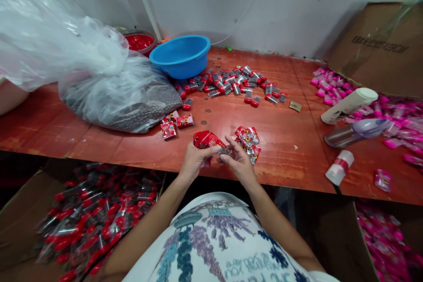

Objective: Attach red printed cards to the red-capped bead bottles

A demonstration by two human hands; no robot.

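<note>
Clock hours are taken from the two hands; at ten o'clock lies one big plastic bag, filled with small dark beads; at eight, below the table, one carton holds red-capped containers, too many to count; also at ten, three red packets lie close together; at eleven stand one red-filled bowl and, nearer, one blue basin.

The left hand is clamped on one red wrapper, thumb on top; its other fingers are mostly hidden beneath; at twelve, beyond the hands, spreads a pile of clear, red-ended tubes, overlapping past counting; between the hands is one small greyish clear piece, both thumbs at it; the right hand pinches it, index finger raised and slightly apart.

Between two and three lie several overlapping silver-and-red wrappers, just beside the right hand; at two, one tan square, one white bottle, one cardboard box and uncounted pink pieces; at three, one clear bottle, one white roll and one pink packet.
</note>
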